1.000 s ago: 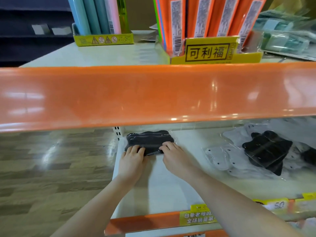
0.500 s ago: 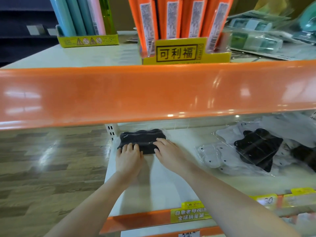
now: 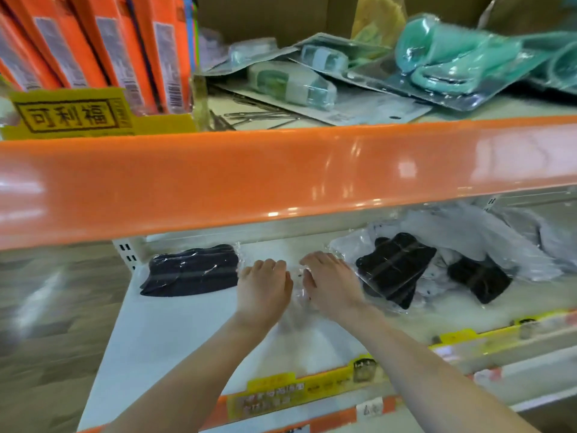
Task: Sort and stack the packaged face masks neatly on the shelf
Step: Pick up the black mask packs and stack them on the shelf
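while both hands hover, black masks lie on the shelf.

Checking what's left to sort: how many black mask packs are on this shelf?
3: one at the left end, two in the messy pile right of the hands; clear wrappers may hide more.

Both arms reach forward, left hand and right hand side by side, palms down.

— What does the person wear on the arms?
— Nothing: both forearms are bare, no sleeves showing.
— And the left hand and right hand?
— Bare too, ungloved.
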`<state>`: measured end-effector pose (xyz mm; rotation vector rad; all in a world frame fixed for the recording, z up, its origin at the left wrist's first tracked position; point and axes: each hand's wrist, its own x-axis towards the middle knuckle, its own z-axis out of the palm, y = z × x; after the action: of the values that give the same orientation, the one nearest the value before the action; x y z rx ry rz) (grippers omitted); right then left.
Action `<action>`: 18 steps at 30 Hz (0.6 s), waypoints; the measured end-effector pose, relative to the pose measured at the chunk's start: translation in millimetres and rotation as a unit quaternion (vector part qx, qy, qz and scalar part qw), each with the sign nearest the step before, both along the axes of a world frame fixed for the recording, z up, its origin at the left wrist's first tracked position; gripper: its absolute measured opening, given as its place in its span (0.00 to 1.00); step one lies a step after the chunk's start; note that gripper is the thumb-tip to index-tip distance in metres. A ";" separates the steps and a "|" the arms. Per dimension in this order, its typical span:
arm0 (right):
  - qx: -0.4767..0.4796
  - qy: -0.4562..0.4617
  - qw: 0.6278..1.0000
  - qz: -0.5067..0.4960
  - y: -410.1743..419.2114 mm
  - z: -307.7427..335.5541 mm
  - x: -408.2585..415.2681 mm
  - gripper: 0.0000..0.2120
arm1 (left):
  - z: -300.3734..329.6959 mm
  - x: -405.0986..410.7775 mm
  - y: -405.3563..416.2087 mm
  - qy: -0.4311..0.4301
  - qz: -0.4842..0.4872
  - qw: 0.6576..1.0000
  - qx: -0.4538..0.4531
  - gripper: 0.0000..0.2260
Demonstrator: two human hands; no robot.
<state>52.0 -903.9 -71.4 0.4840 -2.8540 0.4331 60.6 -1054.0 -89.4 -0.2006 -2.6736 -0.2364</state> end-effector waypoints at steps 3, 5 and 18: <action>0.013 0.011 1.000 -0.020 36.5 2.6 2.4 0.16 | -1.2 -1.9 35.3 -0.008 -0.029 0.999 -0.011 0.04; 0.017 0.013 0.999 -0.031 57.4 1.3 2.0 0.17 | -3.6 -3.7 56.6 -0.009 -0.047 0.999 -0.009 0.08; 0.012 -0.023 0.996 -0.090 161.2 -5.6 8.8 0.28 | -14.0 10.1 156.0 -0.014 -0.148 0.989 0.003 0.18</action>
<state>60.9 -742.7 -77.0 0.2208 -2.9172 0.3820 70.7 -898.0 -103.5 -0.5982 -2.6612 -0.3415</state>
